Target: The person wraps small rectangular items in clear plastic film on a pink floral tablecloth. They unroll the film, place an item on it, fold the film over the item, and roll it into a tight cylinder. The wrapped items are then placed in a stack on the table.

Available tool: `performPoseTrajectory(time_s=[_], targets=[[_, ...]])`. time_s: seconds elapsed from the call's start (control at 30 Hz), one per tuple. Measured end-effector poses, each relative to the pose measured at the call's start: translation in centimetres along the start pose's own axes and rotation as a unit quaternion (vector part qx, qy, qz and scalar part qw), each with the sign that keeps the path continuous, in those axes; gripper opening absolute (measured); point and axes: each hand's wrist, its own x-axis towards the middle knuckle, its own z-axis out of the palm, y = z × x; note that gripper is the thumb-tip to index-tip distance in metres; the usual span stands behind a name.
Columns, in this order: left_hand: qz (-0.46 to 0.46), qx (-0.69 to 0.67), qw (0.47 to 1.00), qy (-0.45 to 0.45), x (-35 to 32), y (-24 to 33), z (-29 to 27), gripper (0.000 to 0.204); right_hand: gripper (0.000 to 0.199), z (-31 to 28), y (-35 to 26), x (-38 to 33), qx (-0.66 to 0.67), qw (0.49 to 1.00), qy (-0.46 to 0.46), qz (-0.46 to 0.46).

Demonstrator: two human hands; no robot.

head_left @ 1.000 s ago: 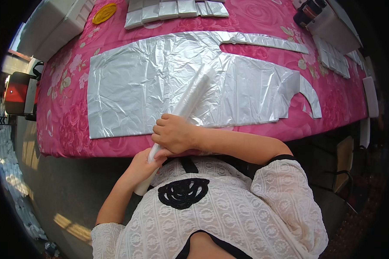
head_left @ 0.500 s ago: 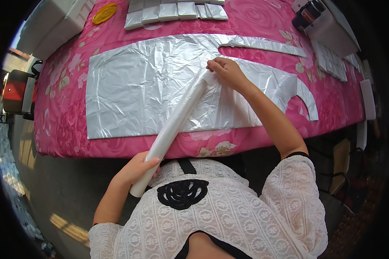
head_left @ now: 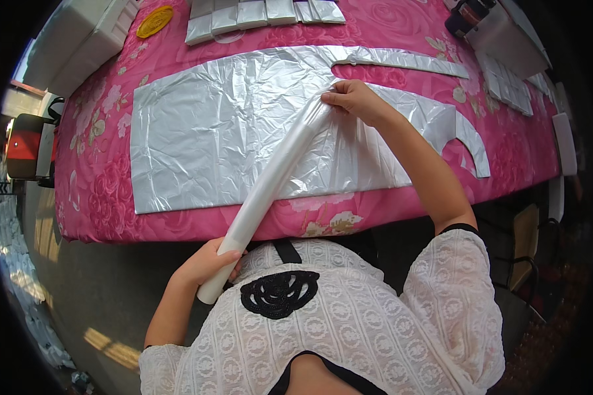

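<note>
My left hand (head_left: 209, 261) is wrapped round the lower end of a long, whitish roll of thin plastic film (head_left: 265, 196), which slants up and to the right from my waist over the table. At its far end my right hand (head_left: 356, 102) pinches with thumb and fingers at what looks like the loose film or the roll's tip; exactly what lies in the pinch is hidden. Beneath the roll, a silvery plastic apron (head_left: 191, 141) lies spread flat, wrinkled, with its straps and curved cut-outs toward the right. There may be several layers of it.
A pink floral cloth (head_left: 105, 191) covers the table. Along the far side sit folded silvery packets (head_left: 244, 14) and a yellow ring-shaped item (head_left: 155, 22). White boxes (head_left: 89, 49) stand far left; at far right are a dark jar (head_left: 469, 18) and more packets (head_left: 507, 85).
My right hand has shifted slightly up and to the right, along with the roll's far end. My left hand keeps its hold on the lower end.
</note>
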Motion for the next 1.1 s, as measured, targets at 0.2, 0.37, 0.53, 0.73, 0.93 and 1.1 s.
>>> performPoseTrajectory(time_s=[0.2, 0.37, 0.53, 0.73, 0.93, 1.1], targets=[[-0.023, 0.080, 0.996, -0.009, -3.1, -3.2, -3.9, 0.043, 0.022, -9.8, 3.0, 0.4, -0.107, 0.977, 0.181, 0.020], [-0.026, 0.236, 0.971, -0.006, -5.7, -2.5, -7.7, 0.050, 0.021, -12.2, 3.0, 0.0, -0.065, 0.971, 0.230, -0.021], [0.164, 0.404, 0.893, 0.113, -3.0, 6.3, -5.6, 0.040, 0.022, -7.0, 1.0, 2.5, -0.030, 0.984, 0.155, -0.078], [0.464, 0.622, 0.546, 0.316, 4.1, 12.4, -2.8, 0.036, 0.018, -1.6, -1.8, 5.5, -0.119, 0.986, 0.078, -0.091], [0.510, 0.622, 0.583, 0.114, 8.0, 9.9, 0.8, 0.068, 0.018, -0.8, -2.0, 6.8, -0.157, 0.983, 0.041, -0.084], [0.434, 0.695, 0.568, 0.074, 9.3, 7.7, 1.7, 0.089, 0.028, -1.7, -1.2, 6.9, -0.171, 0.976, 0.106, -0.083]])
